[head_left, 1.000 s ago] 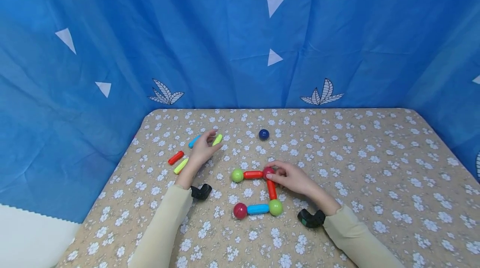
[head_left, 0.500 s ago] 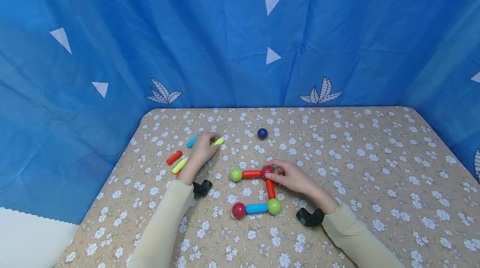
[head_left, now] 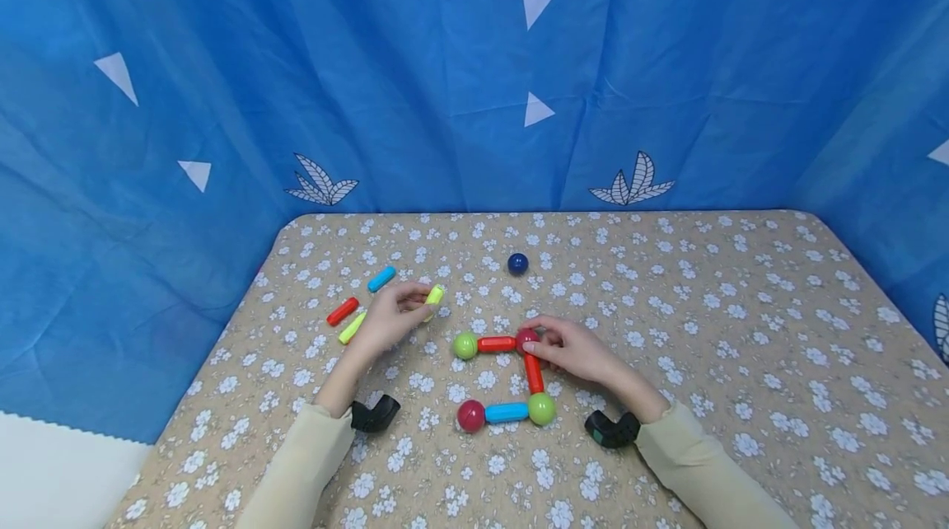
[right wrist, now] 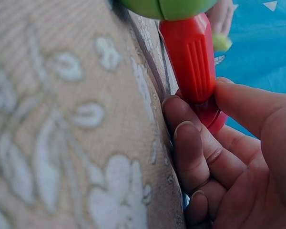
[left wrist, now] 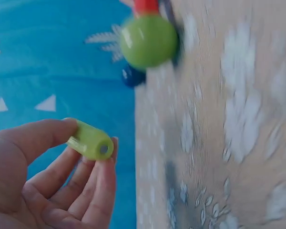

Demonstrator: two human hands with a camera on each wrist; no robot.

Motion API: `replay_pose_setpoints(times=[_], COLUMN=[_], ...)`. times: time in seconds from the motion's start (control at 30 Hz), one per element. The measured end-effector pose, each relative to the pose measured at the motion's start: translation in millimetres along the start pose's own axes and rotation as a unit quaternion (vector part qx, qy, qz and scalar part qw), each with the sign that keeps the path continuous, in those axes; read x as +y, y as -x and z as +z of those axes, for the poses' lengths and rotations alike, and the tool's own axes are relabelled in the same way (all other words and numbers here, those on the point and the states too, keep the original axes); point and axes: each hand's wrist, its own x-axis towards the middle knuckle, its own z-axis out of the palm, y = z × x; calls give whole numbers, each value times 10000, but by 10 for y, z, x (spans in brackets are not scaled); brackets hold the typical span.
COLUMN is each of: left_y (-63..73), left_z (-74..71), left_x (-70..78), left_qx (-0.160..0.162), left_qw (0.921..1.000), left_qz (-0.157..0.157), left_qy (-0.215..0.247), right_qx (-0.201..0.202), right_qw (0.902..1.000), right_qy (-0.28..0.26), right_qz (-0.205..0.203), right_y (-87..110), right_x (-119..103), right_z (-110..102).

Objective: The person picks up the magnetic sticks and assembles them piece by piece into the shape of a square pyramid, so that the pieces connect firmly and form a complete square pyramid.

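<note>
My left hand [head_left: 393, 316] pinches a yellow-green magnetic rod [head_left: 434, 296] between thumb and fingertips, above the tabletop. A grey disc shows in the end of that rod in the left wrist view. My right hand [head_left: 577, 352] grips the red ball [head_left: 525, 336] at the far right corner of a ball-and-rod chain. From this ball, one red rod [head_left: 496, 344] runs left to a green ball [head_left: 465, 345]. Another red rod [head_left: 534, 374] runs nearer to a second green ball [head_left: 542, 409]. A blue rod [head_left: 507, 413] joins that one to another red ball [head_left: 471, 415]. The chain's left side is open.
Left of the left hand lie a loose light-blue rod [head_left: 381, 278], a red rod [head_left: 343, 311] and a yellow rod [head_left: 352, 328]. A dark blue ball [head_left: 517, 264] sits farther back. The floral tablecloth [head_left: 704, 331] ends at a blue curtain [head_left: 445, 84].
My left hand has picked up the yellow-green rod and drawn back toward me, uncovering the light-blue rod. My right hand stays at the red ball; the chain has not moved.
</note>
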Motion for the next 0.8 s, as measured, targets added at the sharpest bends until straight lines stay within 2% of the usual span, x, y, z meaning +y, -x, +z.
replay_pose_setpoints(times=[0.13, 0.23, 0.37, 0.5, 0.6, 0.8], left_y=[198, 312, 429, 520, 551, 579], left_z=[5, 31, 91, 176, 233, 322], left_x=[69, 82, 71, 44, -2, -62], left_qx=[-272, -406, -538, -686, -853, -1096], left_qw=[9954, 9913, 9879, 9836, 9794, 9730], left_qz=[-300, -396, -436, -728, -870, -876], left_qy=[872, 1189, 1391, 1501, 1607, 1832], right_qx=[-11, -7, -26, -46, -45, -51], right_qw=[10000, 10000, 10000, 10000, 10000, 10000], right_qy=[1, 41, 56, 30, 7, 12], right_qz=[4, -16, -31, 1, 34, -25], right_y=[0, -1, 4, 11, 13, -1], right_x=[-3, -5, -3, -6, -13, -10], right_z=[-3, -5, -3, 4, 4, -15])
